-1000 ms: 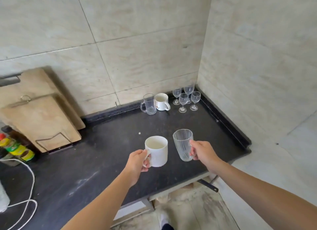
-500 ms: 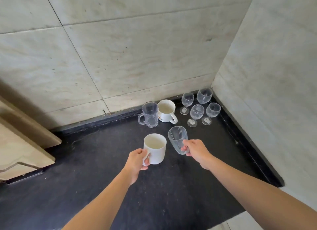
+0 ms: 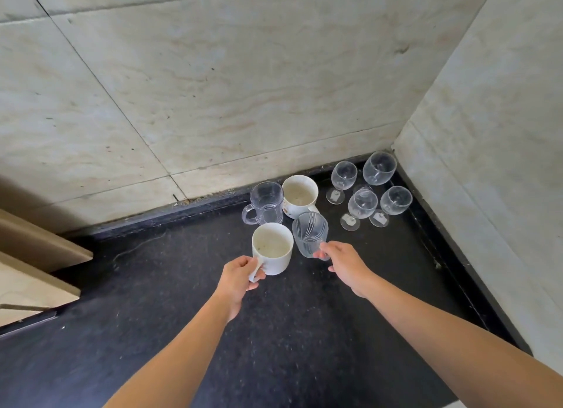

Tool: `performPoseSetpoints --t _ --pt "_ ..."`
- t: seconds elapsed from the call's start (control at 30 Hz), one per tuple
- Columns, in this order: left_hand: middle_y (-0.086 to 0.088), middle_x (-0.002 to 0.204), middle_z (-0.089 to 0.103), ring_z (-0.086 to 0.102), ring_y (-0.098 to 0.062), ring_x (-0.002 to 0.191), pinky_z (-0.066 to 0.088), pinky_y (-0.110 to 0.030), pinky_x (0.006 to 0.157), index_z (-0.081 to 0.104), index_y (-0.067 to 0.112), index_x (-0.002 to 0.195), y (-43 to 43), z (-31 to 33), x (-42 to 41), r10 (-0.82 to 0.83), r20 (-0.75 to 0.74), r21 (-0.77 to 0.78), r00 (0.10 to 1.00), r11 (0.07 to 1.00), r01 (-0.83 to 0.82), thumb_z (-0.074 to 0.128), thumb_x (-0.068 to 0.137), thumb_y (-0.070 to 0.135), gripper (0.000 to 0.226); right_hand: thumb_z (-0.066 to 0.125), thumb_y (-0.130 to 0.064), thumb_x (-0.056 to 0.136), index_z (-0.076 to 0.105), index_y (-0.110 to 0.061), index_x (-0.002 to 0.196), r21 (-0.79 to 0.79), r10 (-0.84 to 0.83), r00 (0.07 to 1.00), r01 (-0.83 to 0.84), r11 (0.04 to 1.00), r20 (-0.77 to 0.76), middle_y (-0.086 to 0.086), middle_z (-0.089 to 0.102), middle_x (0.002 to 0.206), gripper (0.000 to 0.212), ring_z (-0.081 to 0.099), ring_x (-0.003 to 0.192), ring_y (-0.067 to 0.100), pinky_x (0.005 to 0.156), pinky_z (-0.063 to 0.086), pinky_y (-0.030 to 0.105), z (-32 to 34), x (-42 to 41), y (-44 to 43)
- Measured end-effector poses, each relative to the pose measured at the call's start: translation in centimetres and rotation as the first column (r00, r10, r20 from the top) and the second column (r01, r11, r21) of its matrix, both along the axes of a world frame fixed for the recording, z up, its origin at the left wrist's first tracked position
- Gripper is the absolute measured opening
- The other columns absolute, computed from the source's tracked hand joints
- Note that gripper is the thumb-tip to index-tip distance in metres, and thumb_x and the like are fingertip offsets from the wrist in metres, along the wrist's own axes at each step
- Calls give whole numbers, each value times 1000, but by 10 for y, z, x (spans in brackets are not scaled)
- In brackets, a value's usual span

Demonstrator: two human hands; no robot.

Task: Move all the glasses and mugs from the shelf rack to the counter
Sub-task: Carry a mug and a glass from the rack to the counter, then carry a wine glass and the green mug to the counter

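White mug (image 3: 272, 249) in L hand (image 3: 240, 278), ribbed glass (image 3: 310, 234) in R hand (image 3: 345, 264), nr counter (image 3: 304, 331) back edge.

Both bare arms stretch forward and draw together near the middle of the view. The left forearm (image 3: 182, 346) enters at about 7 o'clock and runs toward 1 o'clock. The left hand (image 3: 240, 275), knuckles up, curls its fingers round the handle of a white mug (image 3: 272, 249). The right forearm (image 3: 441, 325) enters at 4 o'clock and runs toward 10 o'clock. The right hand (image 3: 344, 263), back upward, pinches the base of a ribbed glass (image 3: 309, 234) at its 11 o'clock. The hands are near each other, not touching.
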State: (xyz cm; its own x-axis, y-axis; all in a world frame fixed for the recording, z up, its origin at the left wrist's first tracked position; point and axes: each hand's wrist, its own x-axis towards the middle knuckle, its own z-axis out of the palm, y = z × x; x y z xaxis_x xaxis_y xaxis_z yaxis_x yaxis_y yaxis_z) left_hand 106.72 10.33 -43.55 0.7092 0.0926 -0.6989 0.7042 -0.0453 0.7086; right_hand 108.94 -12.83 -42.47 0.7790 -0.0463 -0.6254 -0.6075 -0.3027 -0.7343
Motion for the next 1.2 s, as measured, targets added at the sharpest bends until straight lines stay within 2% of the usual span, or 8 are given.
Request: performPoseSetpoints --t 0.17,0.3,0.4,0.5,0.6,0.83,1.07,1.2 --pt "-12 91 71 62 -25 92 49 -37 84 69 10 85 -12 -9 -8 22 -2 90 1000 996 -22 52 97 19 22 41 -30 102 65 -2 106 -21 93 995 -94 995 -32 11 67 116 37 60 109 22 96 48 42 -8 1 -8" --pt "-8 99 68 59 -25 94 47 -34 82 68 13 93 -21 -3 -15 16 16 186 1000 982 -19 57 93 22 14 46 -37 98 62 -7 102 -96 158 987 -153 983 41 12 66 107 34 62 104 31 94 51 54 -6 -3 -14" --pt "-1 110 61 58 -26 102 46 -35 85 58 14 116 -25 12 -27 23 9 322 1000 947 -25 57 91 27 29 51 -38 94 60 -15 106 -245 223 972 -200 949 69 -1 66 102 27 62 96 24 85 51 42 -2 -10 -25" --pt "-2 105 61 57 -22 92 44 -30 74 59 14 112 -30 30 -59 79 15 426 997 901 -78 58 90 26 26 51 -36 91 63 -12 102 -377 402 916 -379 845 -19 2 70 97 29 64 95 27 81 51 39 5 -24 -39" --pt "-3 94 63 59 -18 80 45 -26 63 63 15 103 -40 43 -111 96 7 443 995 892 -90 57 89 25 18 50 -33 88 66 -4 94 -422 657 750 -620 661 -74 13 72 93 34 68 88 32 77 54 42 16 -43 -41" --pt "1 82 63 59 -18 76 45 -24 59 63 17 93 -54 72 -260 211 -26 555 977 816 -161 59 88 24 9 48 -35 87 63 -25 93 -497 953 302 -824 271 19 -8 68 90 18 61 85 20 67 43 32 59 -107 15" --pt "0 78 65 60 -19 77 45 -26 70 67 17 92 -50 100 -449 506 28 659 862 639 -396 61 84 18 10 47 -35 94 61 -23 105 -571 967 -238 -808 -146 89 -1 69 102 22 63 93 24 79 52 37 91 -244 100" --pt "-2 83 66 64 -23 88 42 -25 68 67 14 97 -60 106 -570 651 21 700 759 532 -476 59 85 19 15 49 -34 93 63 -23 102 -606 884 -453 -737 -300 113 2 71 103 20 65 91 26 76 52 35 104 -347 135"
